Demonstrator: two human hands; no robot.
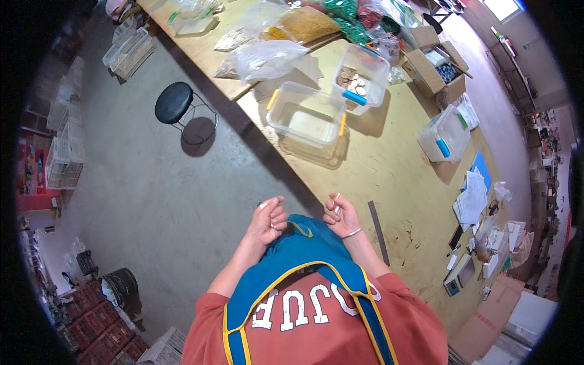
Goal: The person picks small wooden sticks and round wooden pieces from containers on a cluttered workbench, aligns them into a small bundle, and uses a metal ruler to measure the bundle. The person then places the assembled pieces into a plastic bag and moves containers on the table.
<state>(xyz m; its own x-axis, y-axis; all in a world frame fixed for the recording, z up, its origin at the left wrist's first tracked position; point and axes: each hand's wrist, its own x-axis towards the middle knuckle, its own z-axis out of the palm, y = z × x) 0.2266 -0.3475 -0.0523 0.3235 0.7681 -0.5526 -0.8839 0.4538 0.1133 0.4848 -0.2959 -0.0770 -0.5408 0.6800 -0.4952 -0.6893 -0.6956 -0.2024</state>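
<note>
Both of my hands are raised in front of my blue, yellow-trimmed apron (315, 242), near the table's edge. My left hand (268, 222) has its fingers curled in over the floor side. A small pale spot shows at its fingertips, too small to identify. Curled too, my right hand (341, 216) pinches a small white piece (337, 197) between thumb and fingers; a bracelet circles that wrist. Past my hands, a clear plastic box with yellow clips (306, 119) stands on the table, its bottom bare. Beside it, another clear box with blue clips (369, 75) contains round wooden discs (351, 81).
A dark ruler (378, 232) lies right of my right hand on the wooden table (388, 182). Farther right are a third clear box (445, 134), papers (471, 198) and a scale-like device (460, 274). Plastic bags (269, 59) cover the far end. A black stool (174, 102) stands on the floor.
</note>
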